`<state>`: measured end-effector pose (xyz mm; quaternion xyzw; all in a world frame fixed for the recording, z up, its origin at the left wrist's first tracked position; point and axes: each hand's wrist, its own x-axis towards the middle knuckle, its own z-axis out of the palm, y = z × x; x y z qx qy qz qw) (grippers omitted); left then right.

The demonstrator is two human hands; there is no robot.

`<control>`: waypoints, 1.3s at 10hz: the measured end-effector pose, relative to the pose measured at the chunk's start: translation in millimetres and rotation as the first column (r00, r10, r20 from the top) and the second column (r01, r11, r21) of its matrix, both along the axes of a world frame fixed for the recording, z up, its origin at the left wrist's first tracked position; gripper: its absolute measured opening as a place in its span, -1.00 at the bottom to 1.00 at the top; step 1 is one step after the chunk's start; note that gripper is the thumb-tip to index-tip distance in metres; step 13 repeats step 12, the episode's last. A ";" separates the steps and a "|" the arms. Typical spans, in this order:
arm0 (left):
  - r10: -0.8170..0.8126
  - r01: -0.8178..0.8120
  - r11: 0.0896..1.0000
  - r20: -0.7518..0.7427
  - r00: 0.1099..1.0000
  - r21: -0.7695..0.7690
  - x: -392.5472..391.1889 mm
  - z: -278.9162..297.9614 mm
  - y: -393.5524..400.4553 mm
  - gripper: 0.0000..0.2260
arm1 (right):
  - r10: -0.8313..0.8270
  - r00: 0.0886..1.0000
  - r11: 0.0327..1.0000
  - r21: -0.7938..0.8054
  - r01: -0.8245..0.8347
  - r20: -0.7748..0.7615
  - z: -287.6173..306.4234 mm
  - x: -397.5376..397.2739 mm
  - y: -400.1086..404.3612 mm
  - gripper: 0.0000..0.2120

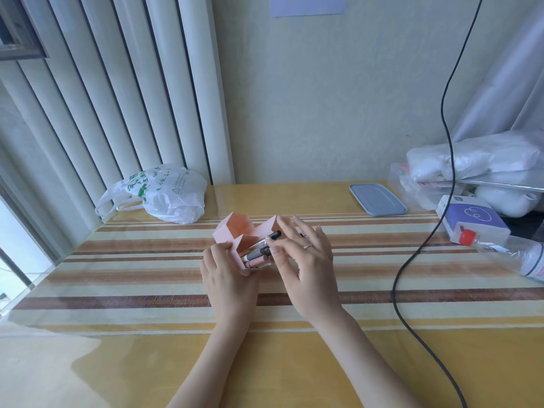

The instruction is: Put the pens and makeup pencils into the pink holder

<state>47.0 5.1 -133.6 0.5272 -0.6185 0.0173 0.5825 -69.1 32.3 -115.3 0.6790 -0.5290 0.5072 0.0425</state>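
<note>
A: Right hand (306, 260): fingers fanned, thumb and forefinger pinched on a black-capped pen (272, 237), steering it down among the others. Left hand (228, 270): curled against the near-left corner of the pink holder (235, 231), bracing it.

B: Holder, position?

A: Mid-surface, on the striped cloth under a clear sheet. Several compartments with slanted tops. Near one stocked: grey marker (257, 254), pink pencil (255, 262), at least one more clear barrel, all leaning right. Far-left compartment apparently bare inside. Far-right one partly hidden behind the fingers.

B: Progress?

A: Late stage, by estimate. No loose pens or pencils visible anywhere on the surface (147, 363). Possibly something reddish just beyond the right fingertips; too hidden to identify. Remaining: seat the pinched pen, release, check for strays behind the hand.

B: Other stock?

A: White plastic bag (167, 192) with green print, far left, near the vertical blinds. Blue-grey lid (376, 199), far right of centre, flat. Purple and white box (474, 219), right edge. Clear bottle (506, 251) with red cap, lying on its side beside the box. Wrapped white bundles (477, 160) stacked beyond. Black cable (409, 278) hanging from above, looping across the right of the surface.

B: Obstructions?

A: None between hands and holder. Cable well apart to the right, clear of the right forearm as placed. Main risk, by judgement: leaning pens tipping the light holder; left hand already countering that.
</note>
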 end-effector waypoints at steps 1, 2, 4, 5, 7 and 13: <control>-0.014 0.014 1.000 -0.003 1.000 0.026 -0.8 1.7 1.2 -0.65 | 0.040 0.997 0.999 -0.011 -0.039 0.071 2.9 -2.4 1.2 -0.53; -0.065 0.071 0.990 -0.055 0.996 0.124 2.6 -2.9 0.0 -0.56 | 0.098 0.960 0.992 -0.105 -0.073 0.262 7.1 -8.2 1.3 -0.67; -0.348 0.453 0.872 -0.416 0.840 0.187 -2.4 6.8 4.7 -0.61 | 0.151 0.765 0.988 -0.093 -0.119 0.626 11.9 -29.7 1.2 -0.64; -0.477 0.586 0.783 -0.402 0.781 0.209 -10.4 7.8 8.8 -0.61 | 0.091 0.658 0.989 0.007 -0.145 0.748 9.7 -36.0 -0.8 -0.64; -0.467 0.555 0.727 -0.302 0.831 0.405 -9.7 -11.4 1.1 -0.55 | -0.230 0.543 0.898 0.391 -0.201 0.807 -5.3 -44.8 -8.1 -0.59; -0.489 0.524 0.727 -0.200 0.849 0.445 -3.7 -13.5 -2.6 -0.36 | -0.105 0.560 0.911 0.304 -0.277 0.822 -2.3 -50.7 -10.6 -0.69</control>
